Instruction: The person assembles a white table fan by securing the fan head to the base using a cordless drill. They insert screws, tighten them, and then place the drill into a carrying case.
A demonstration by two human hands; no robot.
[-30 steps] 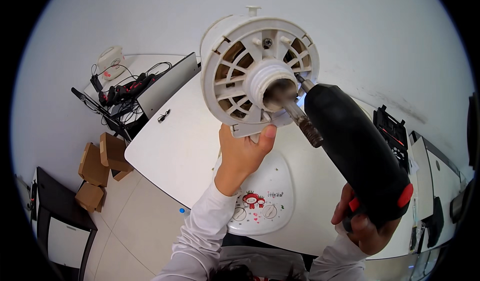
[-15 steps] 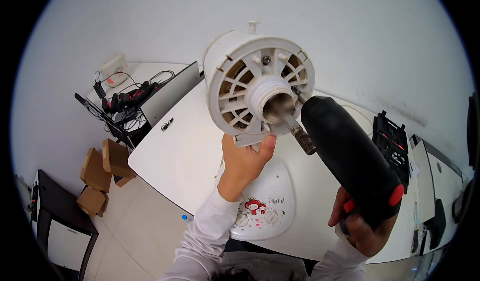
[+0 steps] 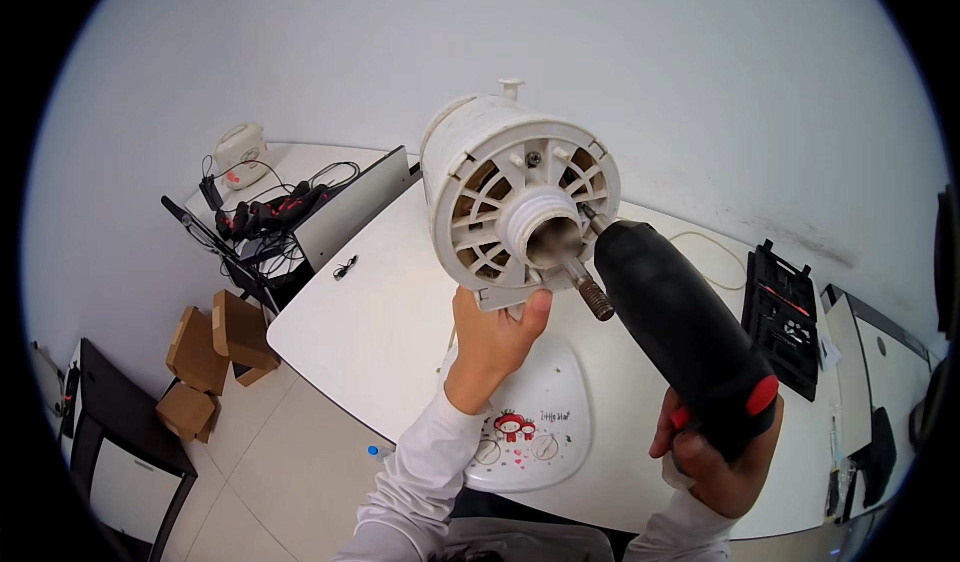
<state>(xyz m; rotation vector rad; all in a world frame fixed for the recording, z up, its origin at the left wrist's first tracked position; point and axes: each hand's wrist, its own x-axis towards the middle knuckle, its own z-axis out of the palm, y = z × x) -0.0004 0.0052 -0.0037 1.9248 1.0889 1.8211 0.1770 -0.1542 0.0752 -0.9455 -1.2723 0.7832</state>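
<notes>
White housing point(image 3: 522, 207) up mid-scene, over the table point(image 3: 365, 337); near right, our R hand point(image 3: 725, 465) wraps the black driver point(image 3: 680, 327); L hand point(image 3: 494, 340) grips the housing's underside. Farther, bit point(image 3: 592, 216) meets the grille point(image 3: 515, 170) right side; we'd brace L, keep bit straight, press steady w/ R.

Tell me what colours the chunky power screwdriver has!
The chunky power screwdriver is mostly black, with some red; the head view shows it best.
</notes>
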